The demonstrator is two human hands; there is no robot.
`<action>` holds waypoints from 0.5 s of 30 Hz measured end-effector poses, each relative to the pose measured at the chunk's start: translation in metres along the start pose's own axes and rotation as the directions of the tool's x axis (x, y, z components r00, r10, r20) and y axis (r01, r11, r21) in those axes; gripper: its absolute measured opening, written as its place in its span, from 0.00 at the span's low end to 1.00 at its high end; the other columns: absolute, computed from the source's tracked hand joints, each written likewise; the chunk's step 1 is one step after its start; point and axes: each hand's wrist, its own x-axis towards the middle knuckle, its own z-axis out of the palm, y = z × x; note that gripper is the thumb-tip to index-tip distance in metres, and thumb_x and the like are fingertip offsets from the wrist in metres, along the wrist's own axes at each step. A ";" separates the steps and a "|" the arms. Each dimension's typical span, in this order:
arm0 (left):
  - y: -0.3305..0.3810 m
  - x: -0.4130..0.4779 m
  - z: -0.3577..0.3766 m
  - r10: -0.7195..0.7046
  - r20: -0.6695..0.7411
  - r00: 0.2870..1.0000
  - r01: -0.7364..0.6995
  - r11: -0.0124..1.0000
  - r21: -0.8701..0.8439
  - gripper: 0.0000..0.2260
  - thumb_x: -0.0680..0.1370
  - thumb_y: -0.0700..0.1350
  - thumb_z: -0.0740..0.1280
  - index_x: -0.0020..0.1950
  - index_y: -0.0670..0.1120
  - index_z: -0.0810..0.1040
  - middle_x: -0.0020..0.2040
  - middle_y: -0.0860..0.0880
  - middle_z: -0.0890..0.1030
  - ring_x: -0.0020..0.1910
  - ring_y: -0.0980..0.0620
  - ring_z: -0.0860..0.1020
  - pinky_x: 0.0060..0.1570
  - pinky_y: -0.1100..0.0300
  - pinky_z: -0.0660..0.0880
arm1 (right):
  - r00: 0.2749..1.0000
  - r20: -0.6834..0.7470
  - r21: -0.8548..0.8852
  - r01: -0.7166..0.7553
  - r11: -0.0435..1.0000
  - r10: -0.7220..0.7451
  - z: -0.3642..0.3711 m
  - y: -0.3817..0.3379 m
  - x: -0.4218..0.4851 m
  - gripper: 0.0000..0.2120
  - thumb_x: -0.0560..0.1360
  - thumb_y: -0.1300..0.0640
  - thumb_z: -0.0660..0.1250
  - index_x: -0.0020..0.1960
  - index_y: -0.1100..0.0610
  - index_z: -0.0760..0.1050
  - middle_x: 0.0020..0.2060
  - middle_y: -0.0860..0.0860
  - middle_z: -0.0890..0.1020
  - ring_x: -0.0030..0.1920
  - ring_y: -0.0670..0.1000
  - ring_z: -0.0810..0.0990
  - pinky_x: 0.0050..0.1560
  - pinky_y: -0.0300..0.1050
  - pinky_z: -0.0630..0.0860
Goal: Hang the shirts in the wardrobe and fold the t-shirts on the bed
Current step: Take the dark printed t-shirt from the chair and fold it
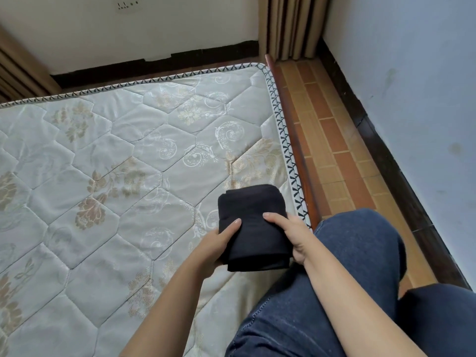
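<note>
In the head view, a black t-shirt is already folded into a compact, thick rectangle. It sits at the near right edge of the mattress, just beside the person's knee in jeans. The left hand grasps its left side with the thumb laid on top. The right hand clasps the right side the same way. Holding both sides like this probably keeps the layers from slipping apart. The bundle may rest on the mattress or sit slightly lifted; its underside is hidden. To the right lies tiled floor, and a curtain hangs at the far corner. No wardrobe is in view.
</note>
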 end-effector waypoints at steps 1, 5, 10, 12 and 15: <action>0.008 -0.004 0.006 0.007 0.034 0.999 -0.007 1.000 -0.004 0.22 0.72 0.59 0.70 0.61 0.48 0.75 0.53 0.48 0.83 0.50 0.49 0.81 0.43 0.57 0.77 | 1.000 0.003 0.028 0.011 1.000 -0.011 -0.007 -0.005 -0.004 0.17 0.70 0.57 0.72 0.57 0.61 0.77 0.47 0.57 0.84 0.46 0.55 0.83 0.45 0.45 0.79; 0.044 -0.018 0.046 0.040 0.174 0.984 -0.041 0.999 0.001 0.26 0.67 0.59 0.73 0.60 0.47 0.78 0.51 0.50 0.84 0.49 0.51 0.82 0.43 0.59 0.77 | 0.998 0.032 0.161 0.042 0.986 -0.048 -0.043 -0.034 -0.029 0.26 0.62 0.55 0.75 0.58 0.60 0.77 0.50 0.59 0.83 0.51 0.58 0.82 0.53 0.52 0.78; 0.085 -0.024 0.123 0.045 0.282 0.958 -0.030 0.998 -0.057 0.22 0.68 0.54 0.73 0.60 0.47 0.77 0.54 0.46 0.83 0.53 0.49 0.81 0.51 0.56 0.77 | 0.993 0.005 0.328 0.111 0.938 -0.119 -0.101 -0.081 -0.058 0.24 0.65 0.55 0.70 0.59 0.62 0.76 0.50 0.60 0.83 0.50 0.57 0.82 0.54 0.51 0.78; 0.102 -0.025 0.159 0.044 0.304 0.952 -0.027 0.998 -0.059 0.22 0.68 0.53 0.72 0.60 0.47 0.77 0.53 0.46 0.83 0.52 0.49 0.82 0.49 0.58 0.78 | 0.990 -0.023 0.371 0.140 0.918 -0.141 -0.128 -0.101 -0.068 0.23 0.66 0.54 0.69 0.59 0.63 0.76 0.51 0.60 0.83 0.53 0.58 0.82 0.57 0.52 0.77; 0.126 -0.024 0.215 0.051 0.335 0.941 -0.031 0.997 -0.065 0.23 0.67 0.51 0.69 0.60 0.45 0.77 0.53 0.45 0.83 0.50 0.49 0.82 0.45 0.59 0.79 | 0.987 -0.061 0.361 0.162 0.919 -0.150 -0.172 -0.132 -0.082 0.23 0.66 0.53 0.69 0.59 0.62 0.76 0.51 0.59 0.83 0.51 0.56 0.83 0.52 0.49 0.79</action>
